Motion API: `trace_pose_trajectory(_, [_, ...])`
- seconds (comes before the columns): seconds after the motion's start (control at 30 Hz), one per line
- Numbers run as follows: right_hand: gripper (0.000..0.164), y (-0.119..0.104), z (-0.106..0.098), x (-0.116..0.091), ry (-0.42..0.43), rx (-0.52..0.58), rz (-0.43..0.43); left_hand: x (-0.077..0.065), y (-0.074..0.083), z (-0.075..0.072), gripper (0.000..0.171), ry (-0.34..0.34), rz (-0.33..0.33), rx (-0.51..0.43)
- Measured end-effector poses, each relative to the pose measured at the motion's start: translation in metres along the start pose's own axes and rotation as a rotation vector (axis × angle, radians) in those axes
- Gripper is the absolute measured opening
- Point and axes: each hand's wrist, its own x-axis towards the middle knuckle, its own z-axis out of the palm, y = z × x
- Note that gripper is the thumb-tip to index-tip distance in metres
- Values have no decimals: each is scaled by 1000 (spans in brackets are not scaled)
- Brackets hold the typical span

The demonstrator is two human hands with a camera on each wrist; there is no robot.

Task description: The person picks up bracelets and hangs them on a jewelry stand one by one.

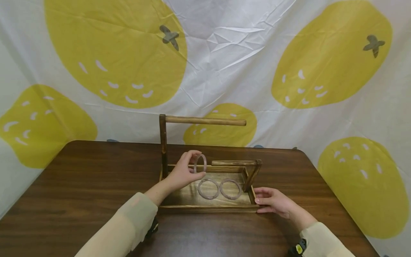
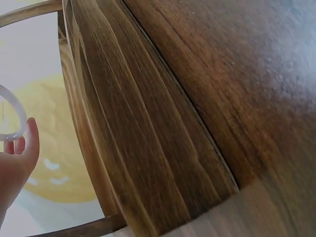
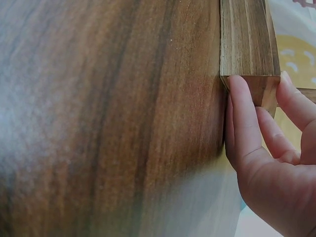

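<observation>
Likely positioning translucent pinkish ring (image 1: 205,163), pinched in left hand (image 1: 185,172); gripping rectangular brown wooden tray (image 1: 208,209) by near-right corner with right hand (image 1: 277,202); presumably align next.

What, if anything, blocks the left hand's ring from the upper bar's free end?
Nothing visible: the head view shows a clear gap from the held ring to the free end of the upper bar; the lower bar sits below that line.

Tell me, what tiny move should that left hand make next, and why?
Perhaps ease the pale, glassy-looking round ring rightward onto the short brown wooden bar: the left hand holds it upright near that bar's bare free end.
</observation>
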Motion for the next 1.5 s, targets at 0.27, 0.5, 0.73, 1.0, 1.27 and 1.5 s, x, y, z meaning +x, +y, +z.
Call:
trace_pose_trajectory(0.27, [71, -2, 1, -1, -2, 2, 10, 0, 6, 3, 59, 20, 27, -7])
trace_pose_trajectory(0.5, [71, -3, 2, -2, 3, -4, 16, 3, 3, 7, 59, 48, 40, -27])
trace_pose_trajectory(0.73, [71, -3, 1, -2, 1, -1, 11, 3, 7, 12, 60, 56, 49, -54])
trace_pose_trajectory(1.0, [70, -2, 2, -1, 12, -1, 11, 6, 9, 19, 60, 47, 45, -92])
trace_pose_trajectory(1.27, [70, -1, 1, -2, 15, -1, 3, -2, 35, 19, 58, 34, 52, -110])
trace_pose_trajectory(1.5, [68, 0, 2, -2, -3, -3, -13, -5, 46, 22, 56, 29, 74, -130])
